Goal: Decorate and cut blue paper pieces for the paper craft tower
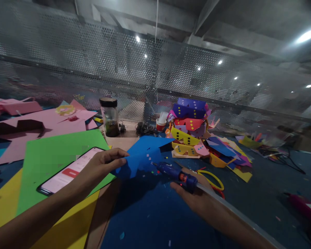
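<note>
My left hand [101, 167] pinches the near edge of a folded blue paper piece [142, 154] and holds it lifted off the table. My right hand [197, 197] grips a blue hot glue gun [177, 174] with a clear glue stick trailing back along my forearm; its nozzle touches the blue paper. A smartphone [67, 171] with a lit screen lies on a green sheet [57, 152] under my left wrist.
A pile of folded coloured paper shapes [191, 131] stands behind the blue paper. A dark-lidded glass jar [110, 117], a small cup [161, 121], yellow-handled scissors [212, 178], pink sheets [41, 128], a yellow sheet [67, 228] and a magenta glue gun [304, 205] lie about. A perforated metal wall runs behind.
</note>
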`<control>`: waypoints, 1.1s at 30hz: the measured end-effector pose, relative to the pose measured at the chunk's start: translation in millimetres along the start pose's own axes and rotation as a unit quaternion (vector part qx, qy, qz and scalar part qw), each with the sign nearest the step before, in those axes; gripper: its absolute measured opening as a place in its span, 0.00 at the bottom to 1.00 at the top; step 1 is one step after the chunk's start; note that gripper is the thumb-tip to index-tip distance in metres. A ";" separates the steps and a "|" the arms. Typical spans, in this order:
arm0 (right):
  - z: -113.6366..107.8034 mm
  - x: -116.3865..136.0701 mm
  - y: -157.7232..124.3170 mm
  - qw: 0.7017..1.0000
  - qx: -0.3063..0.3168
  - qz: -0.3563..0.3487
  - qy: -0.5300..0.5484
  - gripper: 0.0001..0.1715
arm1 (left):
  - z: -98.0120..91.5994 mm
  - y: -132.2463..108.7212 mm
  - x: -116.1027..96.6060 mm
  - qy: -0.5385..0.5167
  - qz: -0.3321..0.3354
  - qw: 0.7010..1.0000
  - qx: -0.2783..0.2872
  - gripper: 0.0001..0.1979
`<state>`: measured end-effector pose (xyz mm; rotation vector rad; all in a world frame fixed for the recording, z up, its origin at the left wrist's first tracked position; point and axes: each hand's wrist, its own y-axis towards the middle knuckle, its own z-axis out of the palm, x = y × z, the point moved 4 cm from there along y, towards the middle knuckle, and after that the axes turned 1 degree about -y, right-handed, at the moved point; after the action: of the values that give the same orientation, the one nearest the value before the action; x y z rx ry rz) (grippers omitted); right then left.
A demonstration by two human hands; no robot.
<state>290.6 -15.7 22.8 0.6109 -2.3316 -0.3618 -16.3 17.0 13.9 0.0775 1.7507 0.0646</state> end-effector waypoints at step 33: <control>2.0 1.1 -0.6 0.999 -0.002 0.017 0.030 0.12 | 2.1 1.4 9.4 -0.014 0.015 0.999 0.046 0.16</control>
<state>288.7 -16.6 21.7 0.5712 -2.2795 -0.3287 -15.8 19.2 4.5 0.1714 1.7239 0.0056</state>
